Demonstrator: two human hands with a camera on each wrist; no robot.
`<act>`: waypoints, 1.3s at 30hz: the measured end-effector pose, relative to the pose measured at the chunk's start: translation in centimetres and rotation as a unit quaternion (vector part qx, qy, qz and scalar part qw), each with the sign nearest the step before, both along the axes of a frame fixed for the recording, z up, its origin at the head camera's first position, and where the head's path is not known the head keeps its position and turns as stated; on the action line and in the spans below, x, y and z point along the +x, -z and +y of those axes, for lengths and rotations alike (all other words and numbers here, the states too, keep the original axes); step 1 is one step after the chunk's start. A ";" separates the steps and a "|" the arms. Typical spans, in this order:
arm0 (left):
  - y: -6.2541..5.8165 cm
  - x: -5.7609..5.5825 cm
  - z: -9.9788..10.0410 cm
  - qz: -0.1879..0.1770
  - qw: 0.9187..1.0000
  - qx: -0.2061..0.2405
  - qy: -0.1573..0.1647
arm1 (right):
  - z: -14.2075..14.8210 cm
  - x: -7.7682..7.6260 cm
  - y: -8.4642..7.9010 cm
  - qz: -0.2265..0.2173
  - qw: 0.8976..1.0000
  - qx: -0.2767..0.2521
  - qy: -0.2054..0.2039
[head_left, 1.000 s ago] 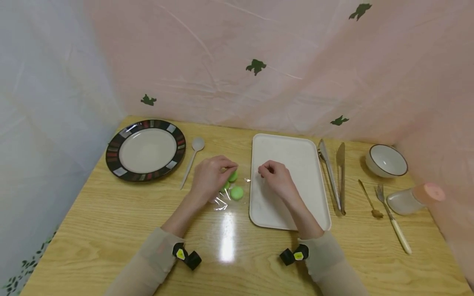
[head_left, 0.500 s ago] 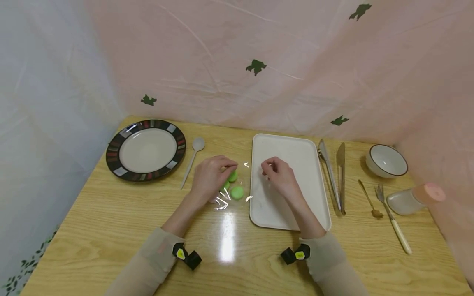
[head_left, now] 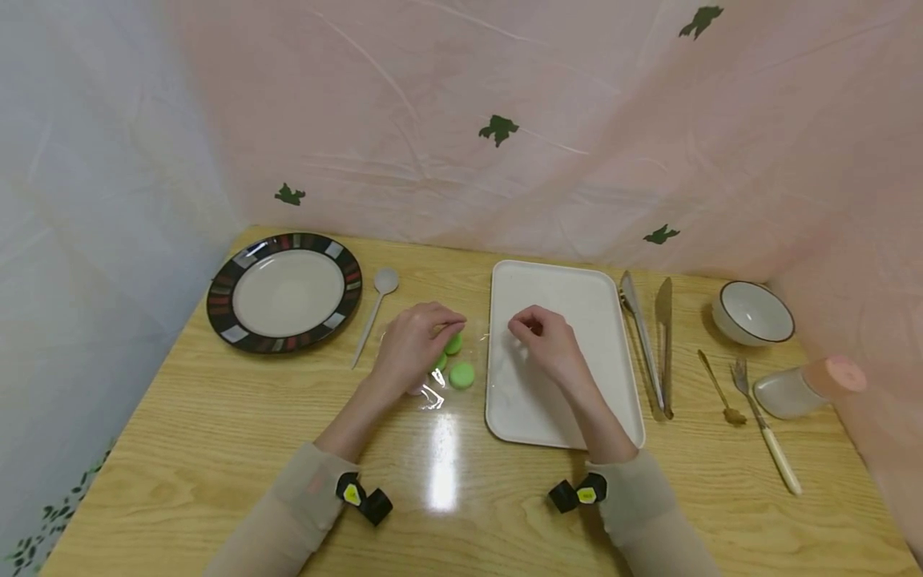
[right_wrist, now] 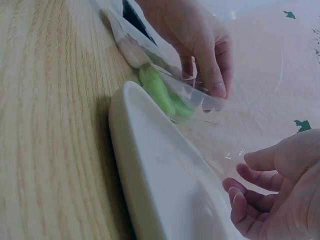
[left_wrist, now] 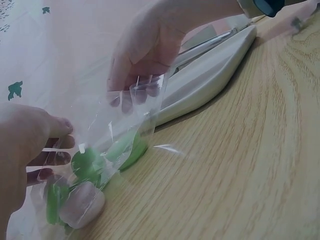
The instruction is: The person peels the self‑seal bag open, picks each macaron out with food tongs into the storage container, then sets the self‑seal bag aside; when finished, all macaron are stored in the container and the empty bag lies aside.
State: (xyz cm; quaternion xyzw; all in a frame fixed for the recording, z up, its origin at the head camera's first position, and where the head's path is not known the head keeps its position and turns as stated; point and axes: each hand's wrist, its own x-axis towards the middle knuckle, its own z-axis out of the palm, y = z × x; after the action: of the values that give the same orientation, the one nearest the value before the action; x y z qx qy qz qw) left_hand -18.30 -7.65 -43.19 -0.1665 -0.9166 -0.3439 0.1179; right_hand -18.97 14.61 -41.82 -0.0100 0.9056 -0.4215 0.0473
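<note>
While the left hand (head_left: 413, 344) pinches the clear bag (left_wrist: 112, 122) beside the tray (head_left: 551, 298), the right hand (head_left: 546, 343) curls above it (gripping film or nothing, I cannot tell). Probably light, limp and slippery, the bag is best held by 1 edge, off the green pieces (head_left: 461, 375).

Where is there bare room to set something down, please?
The table is bare between plate and left sleeve; so is the tray beyond the right hand. Crowded: around the clear bag by the left hand; right of the tray, with fork, bowl, jar.
</note>
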 end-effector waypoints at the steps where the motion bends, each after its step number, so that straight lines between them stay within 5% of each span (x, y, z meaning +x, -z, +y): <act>1: 0.0 0.0 0.0 -0.002 1.000 -0.001 0.003 | 0.1 0.0 0.0 -0.001 1.000 -0.002 -0.003; 7: -0.2 0.1 0.1 -0.008 1.000 -0.020 0.020 | 0.4 0.4 -0.3 -0.045 0.998 -0.036 -0.005; 16: -0.8 0.2 0.5 0.087 0.989 -0.075 0.095 | 1.0 1.7 -0.9 -0.111 0.992 -0.050 -0.028; 23: -1.4 1.2 1.6 0.052 0.982 -0.148 0.106 | 1.5 3.3 -1.1 -0.133 0.988 -0.066 -0.047; 26: -1.3 1.5 1.7 0.048 0.975 -0.184 0.118 | 1.5 3.7 -0.9 -0.140 0.985 -0.081 -0.057; 32: -1.1 1.2 1.8 0.067 0.952 -0.227 0.195 | 1.1 4.3 -0.7 -0.150 0.982 -0.090 -0.070; 39: -1.5 0.8 2.4 0.065 0.940 -0.250 0.224 | 1.2 4.6 -0.7 -0.142 0.983 -0.089 -0.074</act>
State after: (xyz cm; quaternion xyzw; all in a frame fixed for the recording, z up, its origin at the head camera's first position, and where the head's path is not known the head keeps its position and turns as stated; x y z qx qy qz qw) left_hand -17.49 -5.28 -41.73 -0.4134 -0.9024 -0.1092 0.0523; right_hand -14.34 15.77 -41.10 -0.0214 0.8452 -0.4930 0.2052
